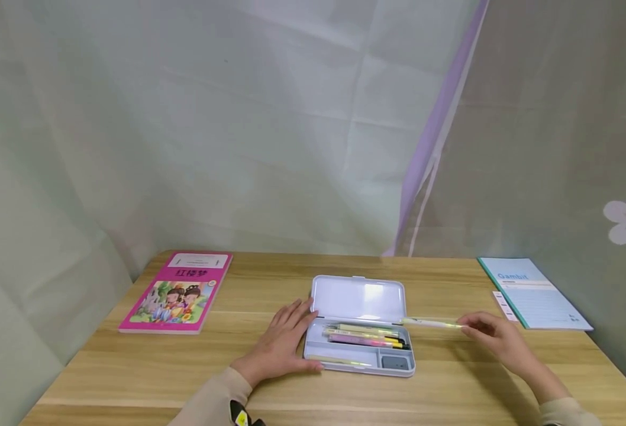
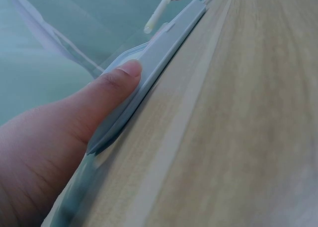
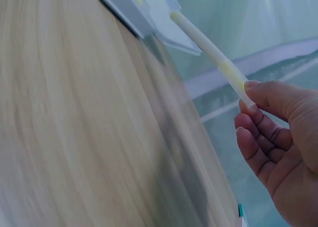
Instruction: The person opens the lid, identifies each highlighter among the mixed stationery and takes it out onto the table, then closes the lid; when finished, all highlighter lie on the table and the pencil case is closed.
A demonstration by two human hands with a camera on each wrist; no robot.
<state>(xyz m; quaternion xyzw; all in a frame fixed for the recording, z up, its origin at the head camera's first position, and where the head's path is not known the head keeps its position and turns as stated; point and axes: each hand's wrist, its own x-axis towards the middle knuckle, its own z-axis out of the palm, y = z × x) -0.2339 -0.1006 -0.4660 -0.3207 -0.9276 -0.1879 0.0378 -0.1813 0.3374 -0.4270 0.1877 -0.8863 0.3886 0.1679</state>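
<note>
An open pencil case point(image 1: 357, 371), pale and shallow, stands on the table with its lid point(image 1: 345, 299) tipped back. Several pens point(image 1: 363, 340) lie in its rear compartment; one slim pen point(image 1: 339, 360) and a dark grey eraser point(image 1: 394, 362) lie in front. My left hand point(image 1: 281, 343) rests at the left end, fingers spread, its thumb point(image 2: 112, 88) pressed along the front wall. In my right hand point(image 1: 496, 337), thumb and fingertips pinch one end of a white pen point(image 3: 208, 48) with yellow parts. The pen is raised over the table, its far end close by the case's right side.
A pink picture-cover book point(image 1: 177, 293) lies at the back left. At the back right is a light blue notebook point(image 1: 533, 294), with a small white strip point(image 1: 505, 306) beside it. Curtain cloth point(image 1: 291, 148) hangs behind the wooden table point(image 1: 212, 378).
</note>
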